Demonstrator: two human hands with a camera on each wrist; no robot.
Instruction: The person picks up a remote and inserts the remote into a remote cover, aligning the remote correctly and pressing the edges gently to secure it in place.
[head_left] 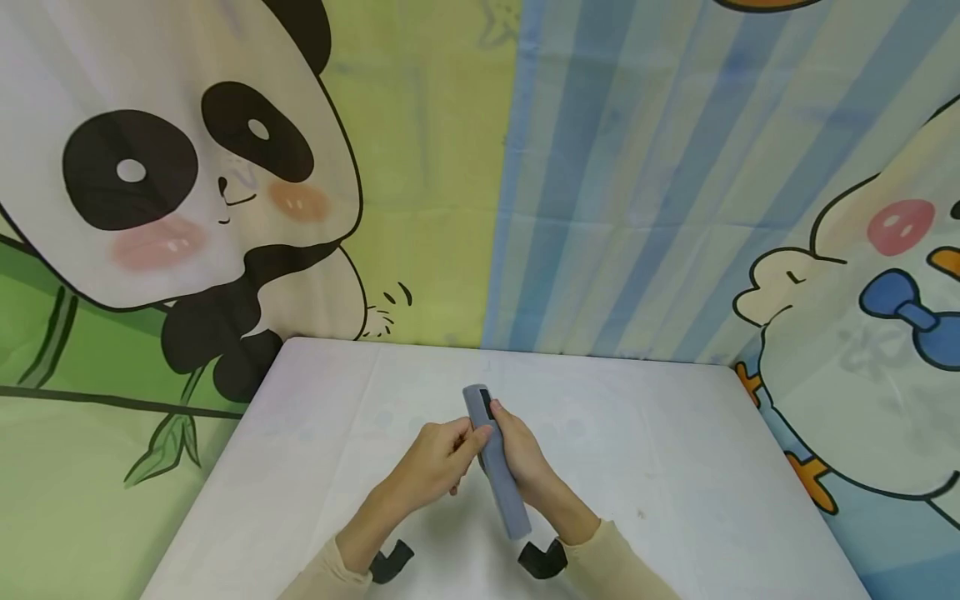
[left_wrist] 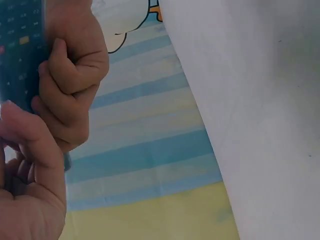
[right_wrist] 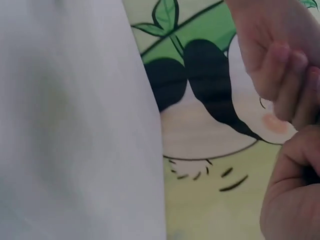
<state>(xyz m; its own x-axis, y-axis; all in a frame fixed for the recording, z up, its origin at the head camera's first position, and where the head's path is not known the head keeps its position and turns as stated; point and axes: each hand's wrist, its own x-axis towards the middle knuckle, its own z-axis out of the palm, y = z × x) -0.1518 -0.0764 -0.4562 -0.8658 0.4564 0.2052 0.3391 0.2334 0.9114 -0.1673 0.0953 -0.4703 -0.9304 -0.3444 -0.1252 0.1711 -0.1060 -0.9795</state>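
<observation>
A slim grey-blue remote control is held above the white table in the head view, a dark rectangular patch near its far end. My right hand grips it along the right side, its fingers curled round the edge. From the left, my left hand pinches it, thumb across the upward side and the other fingers bent. The left wrist view shows the dark keypad side of the remote, with small pale marks and a yellow key. In the right wrist view both hands appear at the right edge; the remote is hidden there.
A white tabletop lies beneath the hands. Behind it hangs a printed cloth with a panda, stripes and a white bird. Black bands show by the wrists, below the sleeves.
</observation>
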